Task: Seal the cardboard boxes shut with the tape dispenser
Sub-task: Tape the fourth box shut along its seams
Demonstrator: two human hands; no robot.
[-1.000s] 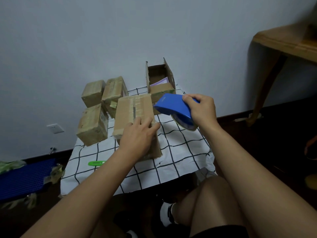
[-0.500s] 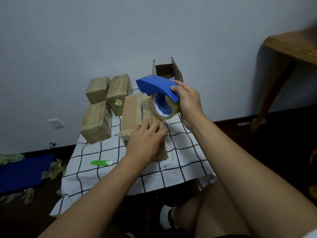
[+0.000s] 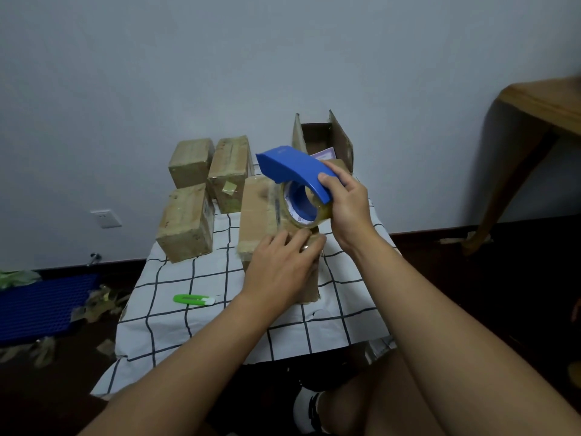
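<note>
Fingers of left hand [image 3: 283,265] lying flat, pressing glossy tape onto the brown cardboard box [image 3: 267,221] on checked cloth [image 3: 195,309]. Right hand [image 3: 345,209] gripping the curved blue plastic dispenser [image 3: 295,173], its clear roll touching the box top.

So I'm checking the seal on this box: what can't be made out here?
Head view only:
- Front seam of the box: covered by the left hand.
- Tape end: hidden under those fingers.
- Dispenser blade: turned away.
- Open box contents: mostly blocked by the dispenser and right hand.
</note>
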